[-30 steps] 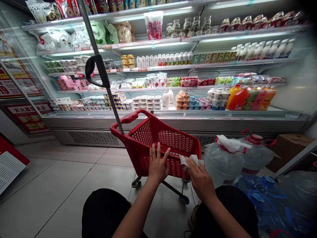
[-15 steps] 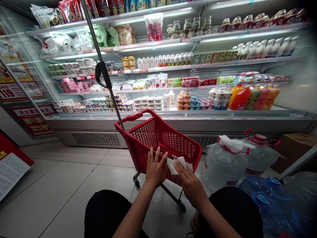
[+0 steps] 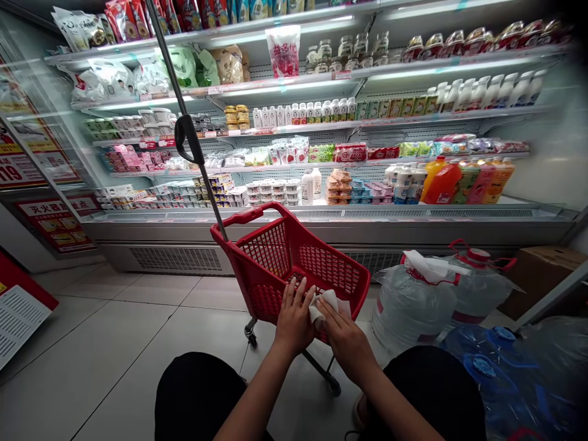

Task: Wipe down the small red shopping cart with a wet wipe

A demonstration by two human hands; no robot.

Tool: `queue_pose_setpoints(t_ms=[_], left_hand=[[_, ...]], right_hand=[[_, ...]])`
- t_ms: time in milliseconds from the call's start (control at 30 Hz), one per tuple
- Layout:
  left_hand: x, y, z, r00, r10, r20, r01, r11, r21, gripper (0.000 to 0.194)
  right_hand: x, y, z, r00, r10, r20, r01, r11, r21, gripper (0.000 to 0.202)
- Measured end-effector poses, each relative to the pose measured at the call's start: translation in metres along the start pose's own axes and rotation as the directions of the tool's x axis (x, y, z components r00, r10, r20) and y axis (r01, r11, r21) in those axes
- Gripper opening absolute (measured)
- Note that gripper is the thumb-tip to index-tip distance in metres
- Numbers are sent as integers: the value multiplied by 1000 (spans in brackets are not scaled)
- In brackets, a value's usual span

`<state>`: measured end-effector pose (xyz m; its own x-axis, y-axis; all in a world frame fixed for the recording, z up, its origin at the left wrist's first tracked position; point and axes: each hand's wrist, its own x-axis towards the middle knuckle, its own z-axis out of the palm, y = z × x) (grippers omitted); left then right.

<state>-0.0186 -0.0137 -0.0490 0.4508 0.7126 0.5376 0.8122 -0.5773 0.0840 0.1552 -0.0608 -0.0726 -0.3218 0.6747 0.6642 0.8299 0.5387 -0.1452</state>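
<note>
A red plastic shopping cart [image 3: 269, 245] stands in front of me, a dark pole with a black handle [image 3: 189, 139] rising from its left end. My left hand [image 3: 296, 315] rests on the cart's near side, fingers spread over the rim, with nothing in it. My right hand [image 3: 342, 334] presses a crumpled white cloth or tissue [image 3: 325, 301] against the near side towards the right end. The two hands are close together, the cloth's left edge near my left fingers.
A refrigerated display case [image 3: 331, 229] with stocked shelves spans the back. Wrapped clear water jugs [image 3: 411, 306] and blue jugs [image 3: 498, 367] stand at the right, by a cardboard box [image 3: 546, 275]. A red and white unit [image 3: 22, 312] is at the left.
My right hand and the cloth have moved slightly left, closer to my left hand. My left hand has shifted a little right. The whole view has moved slightly.
</note>
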Motion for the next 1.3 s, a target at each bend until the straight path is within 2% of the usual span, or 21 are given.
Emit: queue_pose_setpoints(t_ms=[100,167,333,433,500,633,733,800,900,967,1100,1200,1300], left_hand=[[1,-9,-2,999,25,21,-25,1000,-3,83],[1,-16,-4,999,34,29,-34,999,-15,80],[0,-22,-9,1000,10,7,-10,999,-36,73],[-1,-21,-11,1000,-20,-7,20,999,-40,72],[0,-21,-11,1000,-26,-1,26,999,-42,71],[3,-22,-9,1000,-21,13,22,999,-36,74],[5,-23,-6,1000,-24,13,25,999,-24,77],[5,-22,-4,999,-38,5,38,999,-11,82],[2,-15,-2,996,-84,-17,84,996,-1,93],[-1,-7,-3,993,-112,-26,112,994,5,99],[-11,7,-8,994,-102,-32,103,995,20,99],[-18,9,-16,997,-78,-6,78,997,10,101],[-23,6,-24,998,-57,28,58,998,-4,99]], right_hand=[[21,-2,6,1000,-16,23,15,1000,21,67],[23,-1,6,999,-33,35,32,999,27,67],[-9,15,-5,995,-91,45,89,995,43,69],[-28,34,-12,992,-121,41,118,991,67,66],[-30,53,-14,990,-135,51,130,988,89,62],[-14,92,-13,994,-77,77,68,991,119,52],[-4,105,-8,996,13,88,-25,991,132,48],[-4,100,-4,995,69,69,-78,987,141,48],[-11,73,2,994,109,19,-111,984,142,51],[-17,48,3,996,93,10,-94,988,125,54],[-23,6,0,998,15,53,-19,995,94,62],[-23,4,-4,994,-72,88,62,992,107,65],[-20,30,-5,977,-185,106,169,975,141,65]])
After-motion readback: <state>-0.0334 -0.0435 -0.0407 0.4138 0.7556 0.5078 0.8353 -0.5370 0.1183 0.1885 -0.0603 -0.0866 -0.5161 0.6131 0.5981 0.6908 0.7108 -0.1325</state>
